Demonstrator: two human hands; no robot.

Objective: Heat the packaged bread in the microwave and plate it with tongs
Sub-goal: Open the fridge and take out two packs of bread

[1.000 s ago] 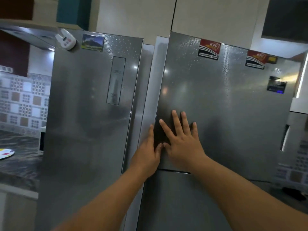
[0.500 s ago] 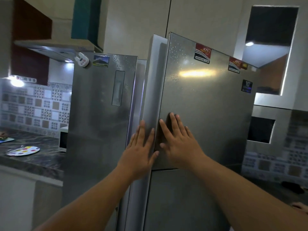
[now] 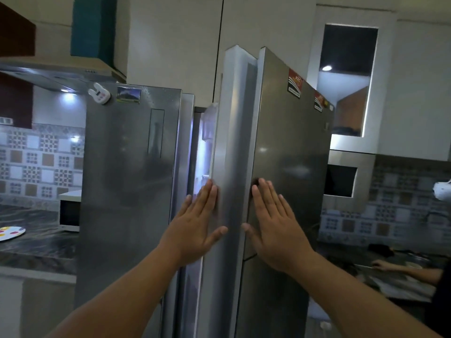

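Since a second ago the right fridge door (image 3: pixel 288 152) has swung out from shut to ajar; lit interior shows in the gap. Left hand (image 3: pixel 195 225) flat on the door's edge, right hand (image 3: pixel 273 228) flat on its face; both grips released, holding nothing. Best to hook the edge and swing wide. Fridge contents hidden; bread not visible. Microwave (image 3: pixel 69 211) and plate (image 3: pixel 11 233) on the table's left end.

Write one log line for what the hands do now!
left hand: flat on door edge | right hand: flat on fridge door front | door: ajar, light inside
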